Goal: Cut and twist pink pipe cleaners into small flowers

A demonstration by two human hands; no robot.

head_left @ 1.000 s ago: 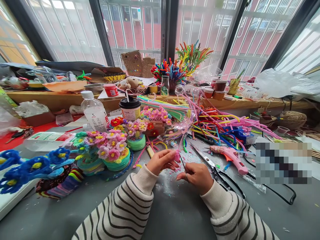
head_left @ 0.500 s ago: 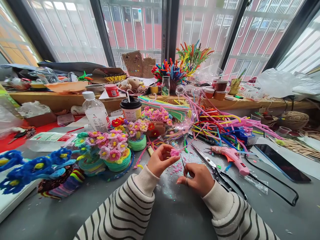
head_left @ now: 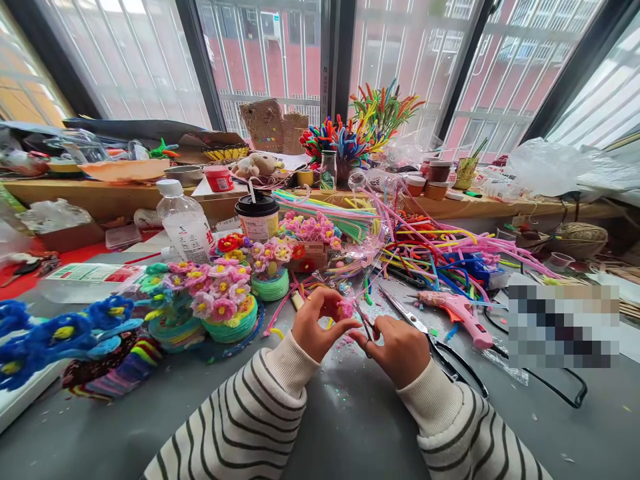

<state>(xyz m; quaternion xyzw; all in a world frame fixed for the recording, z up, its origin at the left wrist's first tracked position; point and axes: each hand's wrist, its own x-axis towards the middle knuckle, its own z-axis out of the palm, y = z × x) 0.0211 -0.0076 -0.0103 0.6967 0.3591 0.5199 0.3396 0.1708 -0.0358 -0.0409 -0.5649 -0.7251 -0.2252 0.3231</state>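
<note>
Between the thumb and fingers of my left hand (head_left: 317, 325) is a small pink fuzzy flower (head_left: 345, 308). My right hand (head_left: 401, 348) is closed on small scissors (head_left: 367, 321), with fingers in the handles and the blades pointing up beside the flower. My two thumbs come close together below it. Pink fuzz and glitter lie scattered on the grey table under the hands. To the right, large scissors (head_left: 411, 317) lie partly behind my right hand, and a pink glue gun (head_left: 463, 319) rests farther right.
Pipe-cleaner flower pots (head_left: 230, 320) and a blue-flowered one (head_left: 115, 367) stand on the left, near a bottle (head_left: 185, 223) and a lidded cup (head_left: 257, 217). Loose pipe cleaners (head_left: 450, 247) pile up behind. The glue gun's black cord loops at right, beside a blurred-out patch.
My right hand has moved slightly up and left, bringing the scissors nearer the flower. My left hand has turned a little, and the hands are closer together. The view has shifted slightly.
</note>
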